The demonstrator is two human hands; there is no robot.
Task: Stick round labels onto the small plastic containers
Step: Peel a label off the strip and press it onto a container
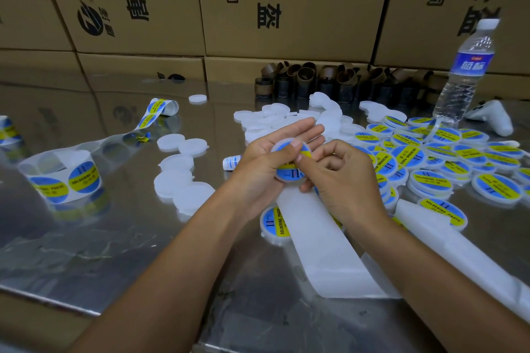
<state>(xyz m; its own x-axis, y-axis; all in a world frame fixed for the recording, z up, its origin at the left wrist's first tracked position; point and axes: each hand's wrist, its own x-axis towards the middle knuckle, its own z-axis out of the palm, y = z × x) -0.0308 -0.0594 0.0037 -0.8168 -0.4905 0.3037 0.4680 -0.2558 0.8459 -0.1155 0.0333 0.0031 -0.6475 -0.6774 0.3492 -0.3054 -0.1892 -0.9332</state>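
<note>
Hands hold container, seemingly pressing label.

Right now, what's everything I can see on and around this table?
Held container: one, white, blue-yellow label, between both hands.
Labelled containers: many, blue-yellow tops, heaped right.
Blank containers: many, translucent white, centre and left.
Label roll: at least one, blue-yellow stickers, left.
Backing strip: two lengths, white, under the forearms.
Cardboard cores: many, brown, back.
Water bottle: one, clear, back right.
Boxes: several, brown, stacked behind.
Table: one, shiny metal.
Left hand: holds that container.
Right hand: pinches its edge.
</note>
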